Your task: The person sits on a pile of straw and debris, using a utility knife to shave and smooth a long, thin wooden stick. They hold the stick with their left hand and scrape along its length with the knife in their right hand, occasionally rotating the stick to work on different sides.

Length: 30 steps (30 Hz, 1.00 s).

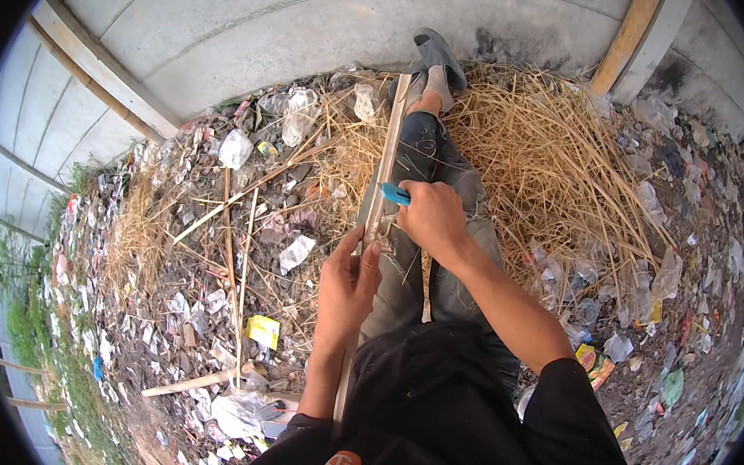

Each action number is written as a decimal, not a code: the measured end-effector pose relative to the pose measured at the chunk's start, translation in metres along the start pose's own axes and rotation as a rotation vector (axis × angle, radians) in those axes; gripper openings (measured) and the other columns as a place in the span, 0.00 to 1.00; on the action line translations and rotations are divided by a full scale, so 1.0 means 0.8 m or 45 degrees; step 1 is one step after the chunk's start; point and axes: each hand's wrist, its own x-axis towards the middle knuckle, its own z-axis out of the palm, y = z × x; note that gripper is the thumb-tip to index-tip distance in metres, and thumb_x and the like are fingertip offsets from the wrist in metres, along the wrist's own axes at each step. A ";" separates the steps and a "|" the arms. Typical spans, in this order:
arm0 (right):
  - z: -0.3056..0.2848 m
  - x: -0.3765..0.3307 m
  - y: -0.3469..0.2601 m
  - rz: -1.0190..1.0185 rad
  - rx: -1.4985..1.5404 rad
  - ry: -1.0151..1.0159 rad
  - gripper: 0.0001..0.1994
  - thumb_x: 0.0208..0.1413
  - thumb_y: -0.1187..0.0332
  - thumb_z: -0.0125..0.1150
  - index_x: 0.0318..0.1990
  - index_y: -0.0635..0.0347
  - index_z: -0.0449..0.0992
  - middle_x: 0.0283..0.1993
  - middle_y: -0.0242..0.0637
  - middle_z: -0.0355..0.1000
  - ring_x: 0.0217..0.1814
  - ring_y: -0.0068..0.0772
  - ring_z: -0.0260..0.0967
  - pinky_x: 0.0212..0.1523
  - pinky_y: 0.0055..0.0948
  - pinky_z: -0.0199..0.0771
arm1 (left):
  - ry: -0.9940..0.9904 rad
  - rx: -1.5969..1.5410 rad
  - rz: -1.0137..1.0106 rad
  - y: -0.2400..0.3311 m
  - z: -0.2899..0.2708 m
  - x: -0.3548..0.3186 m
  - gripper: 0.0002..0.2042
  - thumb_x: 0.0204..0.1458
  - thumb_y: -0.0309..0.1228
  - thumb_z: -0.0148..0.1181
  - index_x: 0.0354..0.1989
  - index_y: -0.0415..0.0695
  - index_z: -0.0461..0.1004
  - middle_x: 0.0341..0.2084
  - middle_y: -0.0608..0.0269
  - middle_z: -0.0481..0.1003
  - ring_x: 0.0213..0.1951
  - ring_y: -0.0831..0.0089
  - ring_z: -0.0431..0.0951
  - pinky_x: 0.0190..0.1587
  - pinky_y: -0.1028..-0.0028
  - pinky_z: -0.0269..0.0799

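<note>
A long, pale strip that looks like split bamboo or wood (389, 151) lies lengthwise over my lap, from beside my shoes back to my chest. My left hand (350, 283) is closed around it at about its middle. In my right hand (437, 220) is a blue-handled tool (395, 194) that looks like a cutter knife, held against the strip just beyond my left hand. Its blade cannot be made out. My legs in dark trousers (465, 266) stretch forward, with grey shoes (439, 52) at the far end.
A heap of dry straw-like shavings (553, 151) lies right of my legs. Several thin sticks (228, 256) and scattered plastic litter (296, 254) cover the ground at left. A grey panel wall (336, 20) with posts (627, 43) runs along the far side.
</note>
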 end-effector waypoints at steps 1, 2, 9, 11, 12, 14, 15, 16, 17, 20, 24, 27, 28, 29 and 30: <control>0.006 -0.013 -0.006 -0.032 0.003 -0.074 0.13 0.50 0.72 0.59 0.42 0.57 0.85 0.29 0.56 0.78 0.35 0.61 0.79 0.41 0.54 0.79 | 0.006 0.015 -0.001 -0.004 -0.006 0.003 0.20 0.69 0.33 0.55 0.63 0.31 0.68 0.16 0.75 0.64 0.20 0.88 0.63 0.22 0.81 0.56; 0.011 -0.014 -0.005 -0.008 0.038 -0.032 0.13 0.50 0.72 0.59 0.41 0.57 0.86 0.29 0.56 0.78 0.36 0.62 0.79 0.41 0.54 0.79 | 0.011 0.033 -0.005 -0.005 -0.008 0.003 0.20 0.69 0.33 0.55 0.63 0.32 0.69 0.16 0.76 0.64 0.20 0.88 0.63 0.22 0.81 0.56; -0.029 0.117 0.127 0.418 -0.017 0.488 0.10 0.49 0.69 0.67 0.31 0.70 0.80 0.28 0.59 0.77 0.35 0.62 0.79 0.37 0.52 0.79 | -0.276 0.109 0.024 -0.016 0.023 -0.050 0.19 0.69 0.33 0.54 0.63 0.34 0.69 0.20 0.77 0.65 0.22 0.88 0.62 0.24 0.80 0.56; -0.050 0.147 0.155 0.484 -0.108 0.512 0.10 0.49 0.69 0.67 0.30 0.71 0.79 0.28 0.59 0.77 0.35 0.62 0.79 0.37 0.52 0.78 | -0.451 -0.017 0.007 -0.016 0.038 -0.076 0.18 0.70 0.32 0.54 0.64 0.35 0.69 0.21 0.80 0.64 0.22 0.90 0.60 0.25 0.82 0.54; -0.057 0.151 0.153 0.511 -0.158 0.510 0.10 0.49 0.69 0.67 0.30 0.71 0.79 0.28 0.59 0.77 0.35 0.61 0.79 0.37 0.53 0.78 | -0.551 -0.099 -0.027 -0.011 0.047 -0.091 0.19 0.70 0.33 0.53 0.64 0.36 0.68 0.22 0.80 0.64 0.23 0.90 0.60 0.25 0.83 0.54; -0.070 0.139 0.140 0.460 -0.124 0.416 0.09 0.49 0.69 0.67 0.32 0.68 0.81 0.32 0.58 0.79 0.39 0.61 0.79 0.40 0.50 0.79 | -0.519 -0.138 -0.006 -0.026 0.052 -0.081 0.21 0.71 0.35 0.51 0.66 0.36 0.65 0.20 0.81 0.62 0.20 0.90 0.58 0.23 0.83 0.53; -0.078 0.126 0.134 0.441 -0.113 0.371 0.08 0.49 0.69 0.67 0.33 0.66 0.82 0.34 0.57 0.80 0.41 0.61 0.79 0.41 0.49 0.80 | -0.460 -0.179 -0.055 -0.020 0.046 -0.066 0.21 0.72 0.36 0.50 0.67 0.36 0.65 0.19 0.81 0.61 0.19 0.90 0.58 0.21 0.83 0.52; -0.077 0.115 0.130 0.446 -0.104 0.373 0.08 0.50 0.70 0.66 0.33 0.66 0.82 0.33 0.57 0.80 0.40 0.60 0.79 0.40 0.48 0.80 | -0.399 -0.220 -0.105 -0.015 0.039 -0.050 0.21 0.72 0.36 0.49 0.67 0.36 0.65 0.18 0.81 0.61 0.18 0.90 0.57 0.20 0.83 0.51; -0.072 0.100 0.123 0.457 -0.091 0.376 0.08 0.50 0.70 0.66 0.34 0.65 0.82 0.33 0.56 0.80 0.39 0.59 0.80 0.40 0.48 0.80 | -0.315 -0.413 -0.171 -0.014 0.031 -0.036 0.21 0.72 0.37 0.49 0.67 0.36 0.65 0.15 0.80 0.59 0.14 0.90 0.55 0.17 0.82 0.48; -0.047 0.043 0.074 0.321 0.067 0.309 0.08 0.50 0.72 0.65 0.37 0.64 0.84 0.30 0.55 0.79 0.35 0.58 0.79 0.40 0.48 0.80 | -0.212 -0.474 -0.058 -0.005 -0.002 -0.005 0.22 0.72 0.36 0.51 0.68 0.35 0.66 0.17 0.79 0.62 0.19 0.91 0.59 0.21 0.84 0.52; -0.007 -0.020 0.003 0.017 0.157 0.084 0.06 0.48 0.74 0.62 0.32 0.63 0.82 0.25 0.55 0.75 0.31 0.60 0.77 0.36 0.51 0.78 | -0.045 -0.186 0.019 -0.004 -0.006 0.006 0.24 0.71 0.36 0.52 0.69 0.34 0.64 0.16 0.77 0.64 0.19 0.89 0.61 0.21 0.82 0.55; -0.009 -0.013 -0.015 0.017 0.128 -0.020 0.09 0.46 0.73 0.62 0.35 0.60 0.84 0.26 0.55 0.76 0.33 0.60 0.77 0.38 0.52 0.78 | 0.020 -0.036 0.051 -0.001 -0.004 0.003 0.25 0.70 0.36 0.54 0.69 0.31 0.64 0.17 0.75 0.65 0.20 0.88 0.62 0.22 0.82 0.57; -0.005 -0.008 -0.013 0.011 0.090 -0.026 0.10 0.46 0.73 0.63 0.37 0.60 0.84 0.27 0.55 0.77 0.34 0.60 0.77 0.38 0.52 0.78 | 0.041 -0.007 0.049 -0.004 -0.004 0.001 0.24 0.71 0.36 0.54 0.68 0.31 0.65 0.19 0.77 0.64 0.21 0.89 0.61 0.22 0.82 0.55; -0.001 0.001 -0.009 0.000 0.053 -0.029 0.11 0.45 0.73 0.64 0.38 0.60 0.85 0.27 0.55 0.77 0.34 0.60 0.78 0.39 0.51 0.79 | 0.064 0.022 0.051 -0.005 -0.003 0.000 0.23 0.71 0.36 0.53 0.67 0.32 0.67 0.20 0.78 0.64 0.21 0.89 0.60 0.23 0.83 0.54; 0.004 0.010 -0.004 -0.011 0.014 -0.028 0.12 0.44 0.72 0.65 0.39 0.60 0.85 0.28 0.55 0.78 0.35 0.60 0.78 0.39 0.51 0.79 | 0.086 0.050 0.057 -0.006 -0.002 0.001 0.22 0.71 0.35 0.53 0.66 0.33 0.68 0.21 0.80 0.63 0.22 0.90 0.59 0.24 0.83 0.52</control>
